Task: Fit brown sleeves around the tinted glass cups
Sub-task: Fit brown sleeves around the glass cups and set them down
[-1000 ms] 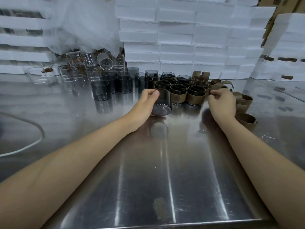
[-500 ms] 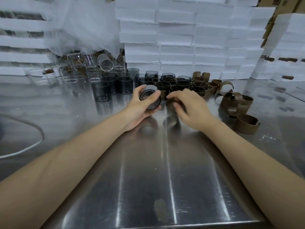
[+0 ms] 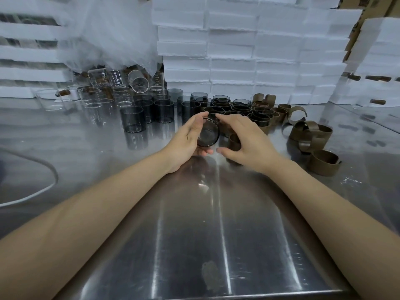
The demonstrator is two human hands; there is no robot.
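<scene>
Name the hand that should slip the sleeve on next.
Right. The right hand holds a brown sleeve just beside the tinted cup. The left hand is busy gripping that cup, which is tipped on its side.

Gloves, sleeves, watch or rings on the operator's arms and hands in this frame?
None visible. Left hand and right hand are ungloved, with no rings showing; both forearms are bare to the frame edge, no sleeves, watch or wristband.

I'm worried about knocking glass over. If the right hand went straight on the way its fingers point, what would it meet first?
Most likely the tinted cup that the left hand holds tilted: the right hand, holding a brown sleeve, points left at it. Depth is unclear.
</scene>
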